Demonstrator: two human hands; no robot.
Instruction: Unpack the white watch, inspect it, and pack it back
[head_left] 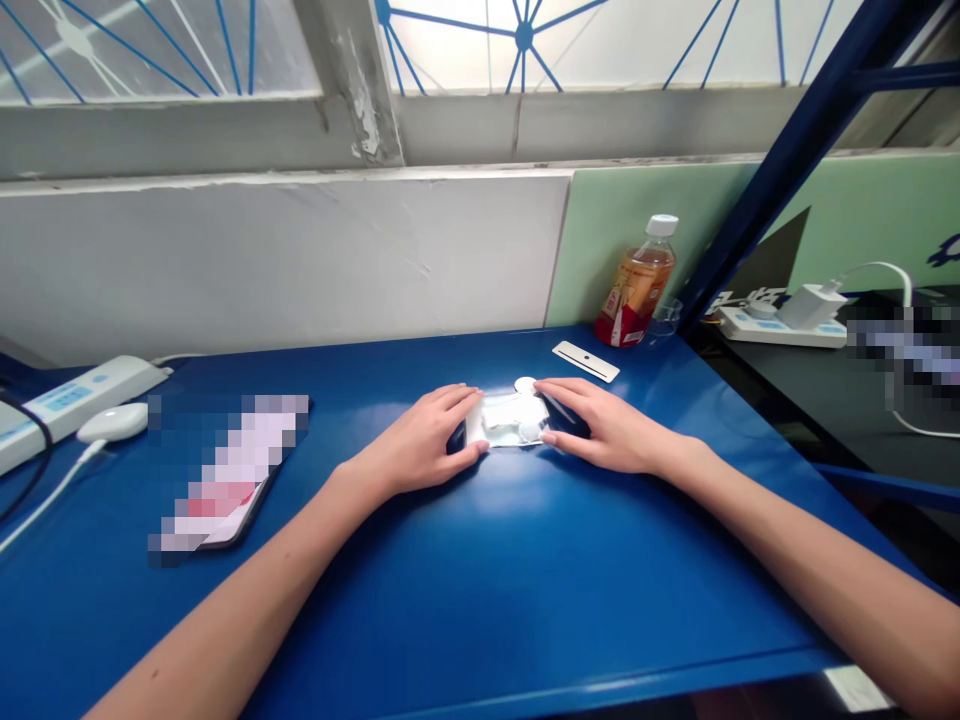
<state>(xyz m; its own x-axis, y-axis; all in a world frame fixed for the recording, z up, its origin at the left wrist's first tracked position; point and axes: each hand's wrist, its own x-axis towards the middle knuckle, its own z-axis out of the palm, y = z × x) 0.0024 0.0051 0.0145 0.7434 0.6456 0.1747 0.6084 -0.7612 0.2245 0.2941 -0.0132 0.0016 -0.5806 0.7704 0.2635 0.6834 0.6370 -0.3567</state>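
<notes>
A small, shiny clear-and-white plastic packet (514,415) lies flat on the blue desk between my two hands; what is inside it is too blurred to name. My left hand (431,435) holds its left end, fingertips at the far corner and thumb at the near corner. At the right end, my right hand (604,425) has its thumb against the near corner and its index finger by a round white piece (525,385) at the far edge. Whether that round piece is part of the packet, I cannot tell.
A white card-like strip with a dark slot (586,361) and a drink bottle (639,285) stand behind my right hand. To the left are a phone (240,470), a white charger case with a cable (112,422) and a power strip (82,400). A blue metal post (780,170) rises at right.
</notes>
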